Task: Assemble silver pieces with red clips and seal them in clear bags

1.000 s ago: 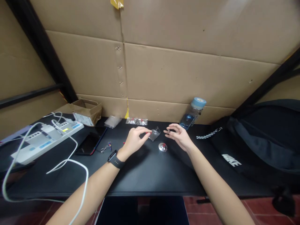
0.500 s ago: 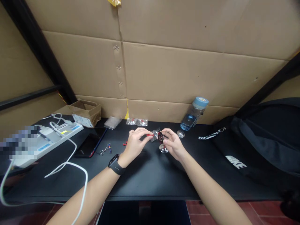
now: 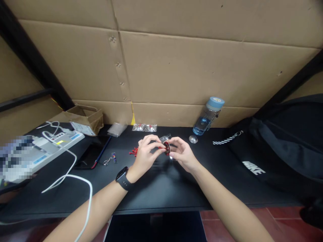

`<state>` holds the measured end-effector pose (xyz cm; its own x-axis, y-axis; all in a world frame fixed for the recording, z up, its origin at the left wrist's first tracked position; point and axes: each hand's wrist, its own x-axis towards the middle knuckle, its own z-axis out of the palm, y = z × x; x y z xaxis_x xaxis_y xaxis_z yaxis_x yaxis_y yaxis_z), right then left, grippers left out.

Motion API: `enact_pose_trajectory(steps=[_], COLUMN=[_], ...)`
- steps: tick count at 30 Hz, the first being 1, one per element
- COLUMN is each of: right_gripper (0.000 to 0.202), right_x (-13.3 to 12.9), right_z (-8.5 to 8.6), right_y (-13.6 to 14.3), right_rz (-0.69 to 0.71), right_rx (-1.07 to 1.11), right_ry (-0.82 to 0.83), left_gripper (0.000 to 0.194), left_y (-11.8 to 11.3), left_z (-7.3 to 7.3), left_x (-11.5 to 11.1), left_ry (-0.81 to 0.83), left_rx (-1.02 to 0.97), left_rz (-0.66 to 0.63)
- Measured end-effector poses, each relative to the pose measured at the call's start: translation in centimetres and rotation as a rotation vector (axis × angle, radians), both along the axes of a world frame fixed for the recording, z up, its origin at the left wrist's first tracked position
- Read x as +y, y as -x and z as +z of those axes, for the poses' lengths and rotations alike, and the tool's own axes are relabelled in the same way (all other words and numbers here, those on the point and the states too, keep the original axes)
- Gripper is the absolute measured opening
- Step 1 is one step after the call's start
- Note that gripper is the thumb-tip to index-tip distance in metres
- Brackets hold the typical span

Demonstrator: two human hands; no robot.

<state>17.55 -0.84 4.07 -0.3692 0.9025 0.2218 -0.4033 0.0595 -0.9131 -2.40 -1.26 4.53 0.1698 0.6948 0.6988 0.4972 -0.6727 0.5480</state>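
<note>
While right fingers [image 3: 176,155] grip round disc [image 3: 167,148], left fingers [image 3: 152,145] pinch red piece [image 3: 159,147] just beside it, mostly hidden.

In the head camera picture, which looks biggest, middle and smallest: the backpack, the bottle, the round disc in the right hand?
1. Backpack, by far
2. Bottle
3. Round disc in the right hand

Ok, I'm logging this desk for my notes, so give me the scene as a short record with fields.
Left hand: pinches a red piece, fingertips at the disc
Right hand: holds the disc on edge, red-and-dark face toward the left hand
Left wrist: black watch
Left side: red pieces, tablet, power strip
Back: box, packets, bottle
Right side: backpack
</note>
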Motion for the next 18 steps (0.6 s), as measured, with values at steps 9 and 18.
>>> enact_pose_trajectory(steps=[9,18], right_gripper=[0.041,0.037], right_x=[-0.28,-0.04], right_z=[-0.21,-0.38], right_y=[0.44,0.40], right_rz=[0.038,-0.016], right_rx=[0.027,0.016], right_ry=[0.004,0.021], left_gripper=[0.009,0.015], left_y=[0.02,-0.02], left_z=[-0.04,-0.13], left_x=[-0.11,-0.09], left_ry=[-0.013,-0.012], left_rx=[0.035,0.080], left_rz=[0.013,0.007])
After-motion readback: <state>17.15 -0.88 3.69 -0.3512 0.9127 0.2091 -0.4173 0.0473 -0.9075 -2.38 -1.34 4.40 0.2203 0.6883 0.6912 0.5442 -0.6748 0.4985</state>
